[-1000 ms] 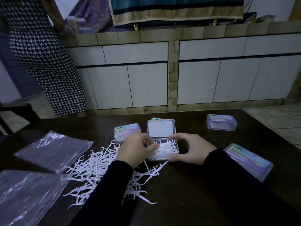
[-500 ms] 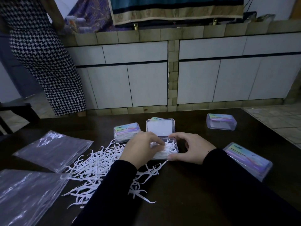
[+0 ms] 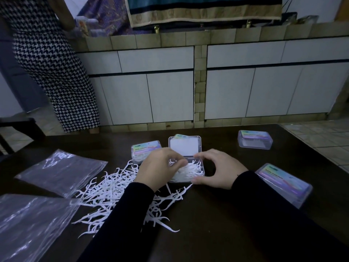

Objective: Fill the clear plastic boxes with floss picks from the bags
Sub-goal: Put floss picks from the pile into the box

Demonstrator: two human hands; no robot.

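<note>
An open clear plastic box (image 3: 200,168) with its lid (image 3: 185,146) raised stands mid-table, holding white floss picks. My left hand (image 3: 158,166) hovers over its left side, fingers curled on a few picks inside it. My right hand (image 3: 219,168) grips the box's right side, thumb at the front corner. A loose heap of floss picks (image 3: 113,190) lies on the dark table (image 3: 217,224) left of the box, under my left forearm. Two clear plastic bags (image 3: 60,171) (image 3: 28,225) lie flat at the left.
A closed labelled box (image 3: 145,150) with picks inside sits behind the heap. Two more closed boxes stand at the back right (image 3: 255,138) and near right (image 3: 283,183). A person in a checked dress (image 3: 51,63) stands at the far left by white cabinets (image 3: 170,91).
My left hand has shifted right over the box with picks in its fingers. My right hand stays on the box's right side.
</note>
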